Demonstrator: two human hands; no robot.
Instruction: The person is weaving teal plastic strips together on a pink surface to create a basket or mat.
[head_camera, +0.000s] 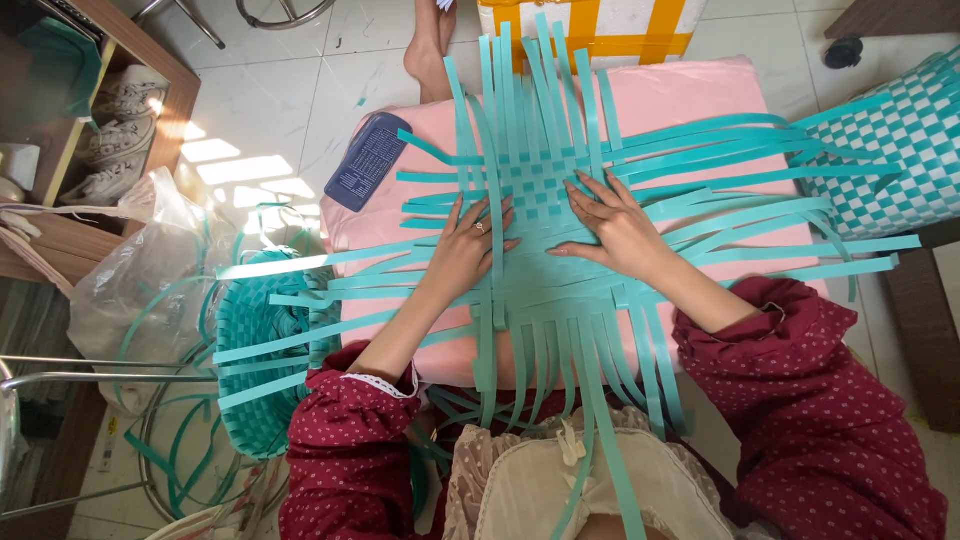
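A person in dark red dotted sleeves is working over a woven mat of teal plastic strips, which is lying on a pink cushioned surface in the middle of the scene, with loose strip ends fanning out to every side. The left hand is resting flat on the left part of the weave, fingers spread and open, one upright strip running up between them, a ring showing on one finger. The right hand is lying just right of centre, palm down, its fingertips pressing at the edge of the tightly woven patch; it is clamping nothing. The two hands are near each other but apart. A dark blue flat object is sitting on the far left corner of the pink surface. To the near left, a teal woven basket is standing on the floor beside a clear plastic bag. At the far right, a teal-and-white checkered basket is showing. White sneakers are sitting on a wooden shelf at the far left.
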